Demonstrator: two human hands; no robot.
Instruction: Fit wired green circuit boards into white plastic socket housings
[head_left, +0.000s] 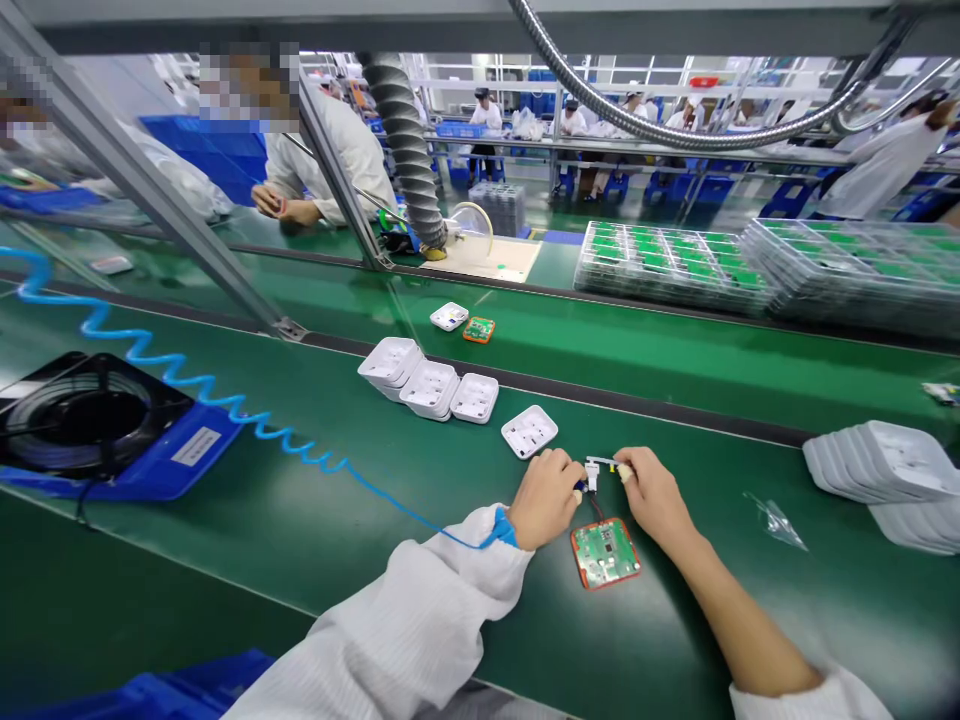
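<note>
My left hand (551, 498), with a blue wrist strap, is closed on a small part with a white label (592, 474) and some blue at its edge. Finger cots cover some fingertips. My right hand (652, 495) pinches the end of a thin white strip (602, 461) that reaches across to the labelled part. A bit of yellow shows beside the right fingertips. Thin dark and red wires run down from the labelled part to a green circuit board (606, 553) in an orange-red frame, flat on the green bench. Just beyond my left hand lies a white plastic shell (530, 432).
Stacked white shells (429, 388) stand left of centre, more shells (885, 460) at right. A conveyor (675, 355) carries another shell and board. A fan (94, 420), coiled blue cord (187, 378) and clear plastic bag (778, 522) lie around. Trays of boards (667, 265) and co-workers are beyond.
</note>
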